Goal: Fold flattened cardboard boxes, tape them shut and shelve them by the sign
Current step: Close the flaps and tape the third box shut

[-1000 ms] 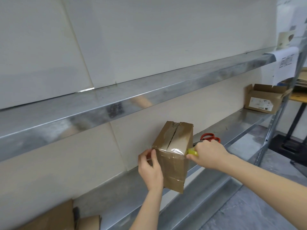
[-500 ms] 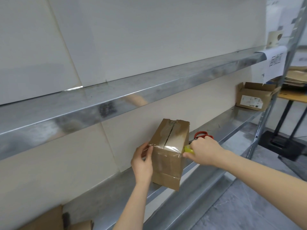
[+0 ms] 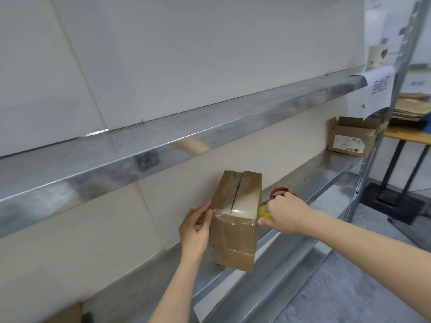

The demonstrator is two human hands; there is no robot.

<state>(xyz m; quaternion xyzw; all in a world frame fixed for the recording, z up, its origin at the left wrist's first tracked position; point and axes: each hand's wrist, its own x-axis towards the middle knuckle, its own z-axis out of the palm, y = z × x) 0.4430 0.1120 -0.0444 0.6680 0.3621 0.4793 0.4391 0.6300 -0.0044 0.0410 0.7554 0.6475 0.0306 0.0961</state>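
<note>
A small brown cardboard box (image 3: 235,238) stands upright on the metal shelf (image 3: 310,180), its top flaps closed under clear tape. My left hand (image 3: 196,226) presses against the box's left side, thumb on the tape at the top edge. My right hand (image 3: 283,213) grips a yellow tape roll (image 3: 264,212) at the box's upper right corner, with tape stretched across the front top edge. A white paper sign (image 3: 380,89) hangs from the upper shelf at the far right.
Red-handled scissors (image 3: 279,191) lie on the shelf just behind my right hand. An open cardboard box (image 3: 349,138) sits at the shelf's far right end. Flattened cardboard (image 3: 412,108) is stacked on a table beyond the rack. More cardboard (image 3: 67,314) shows at bottom left.
My right hand has drawn the tape roll across to the box's right corner. My left hand stays on the left side, and the view has shifted slightly.
</note>
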